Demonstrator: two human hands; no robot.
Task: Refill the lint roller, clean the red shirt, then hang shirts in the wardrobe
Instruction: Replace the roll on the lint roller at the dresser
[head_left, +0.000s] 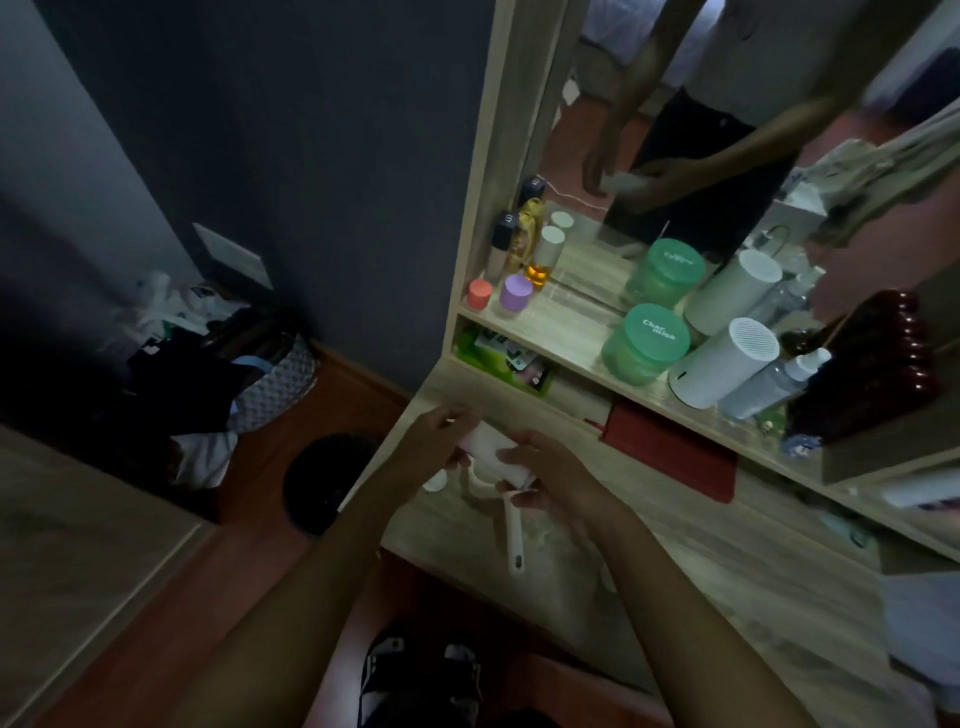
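Feet in black and white sandals (420, 675) stand at six o'clock on the brown wood floor (249, 561). Just above them, both hands meet over the pale wooden table (701, 561). The right hand (545, 470) curls around a white paper roll on the white plastic lint roller (496, 457), whose thin handle points down toward six o'clock. The left hand (434, 434) pinches the roll's far end with bent fingers. A round black bin (327, 480) sits at nine o'clock from the hands. Farther up, at two o'clock, a round green jar (647, 338) stands on the shelf beside a white tube-shaped speaker (724, 364). At ten o'clock, a basket full of clothes (249, 364) rests by the dark wall.
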